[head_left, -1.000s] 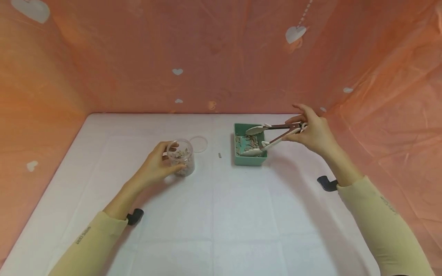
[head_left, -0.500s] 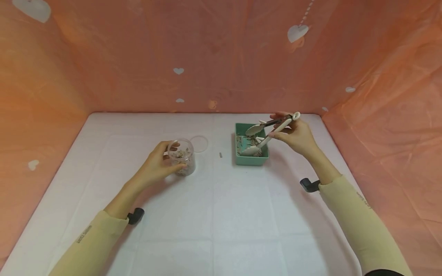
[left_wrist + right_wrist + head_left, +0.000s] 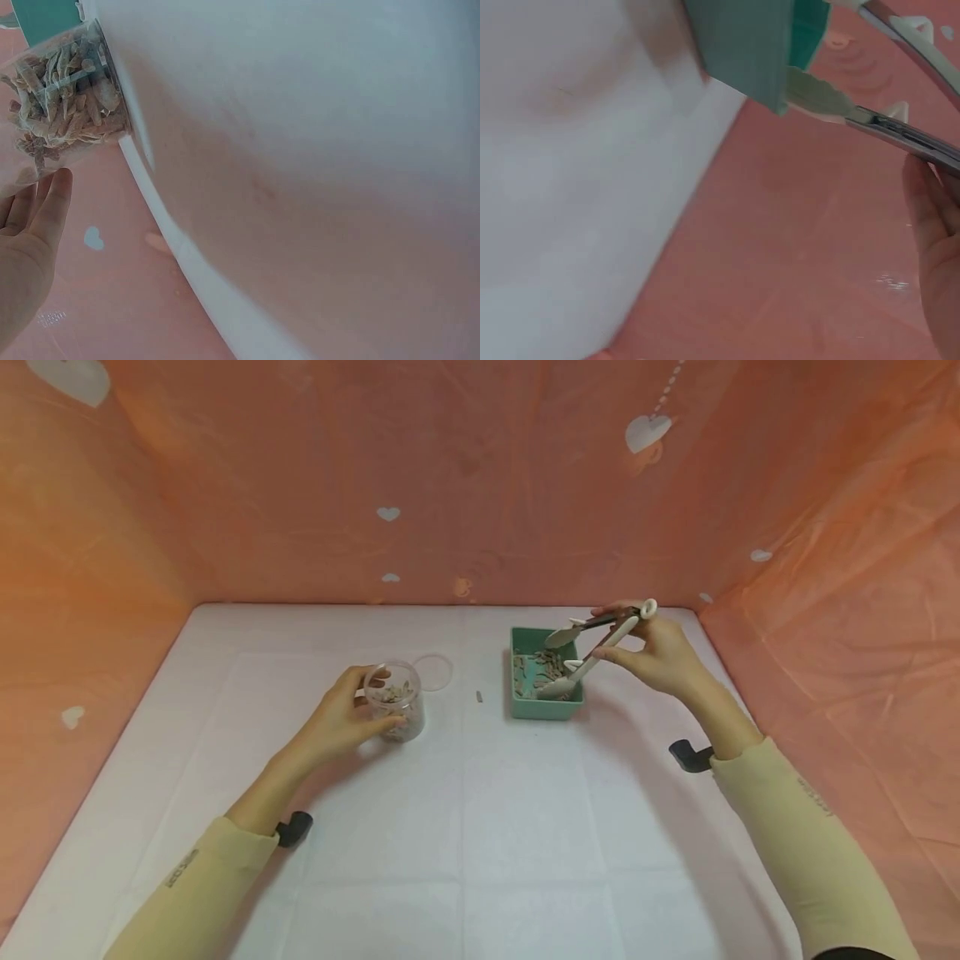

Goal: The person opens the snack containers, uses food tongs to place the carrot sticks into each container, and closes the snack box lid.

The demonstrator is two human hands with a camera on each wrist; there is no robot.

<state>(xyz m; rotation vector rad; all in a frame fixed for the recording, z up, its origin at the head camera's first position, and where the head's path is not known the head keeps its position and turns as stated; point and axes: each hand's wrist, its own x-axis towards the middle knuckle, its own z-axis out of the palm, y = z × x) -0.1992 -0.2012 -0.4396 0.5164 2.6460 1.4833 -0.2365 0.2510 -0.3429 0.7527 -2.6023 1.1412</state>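
On the left of the head view, my left hand [image 3: 337, 718] grips a clear round jar [image 3: 412, 714], thumb on the near side and fingers behind. Wrinkled brown dried pieces [image 3: 71, 94] fill its lower part. My right hand [image 3: 663, 660] holds metal tongs [image 3: 600, 653] with pale scalloped heads, thumb on one arm and fingers at the other. The tongs' arms are spread, and both heads reach into a green rectangular box [image 3: 543, 711]. Inside it lie several thin brown strips [image 3: 553, 664]. The box's side wall hides part of the heads in the right wrist view.
A clear round lid [image 3: 442, 673] lies flat just behind the jar. One small brown piece [image 3: 479, 697] sits on the white tablecloth [image 3: 465, 810] between jar and box. Orange sheeting [image 3: 480, 485] with white hearts encloses the back and sides.
My right hand has swung left, then slightly back right, and the tongs now tilt more steeply. Their heads have shifted slightly right within the box. My left hand and the jar have stayed put.
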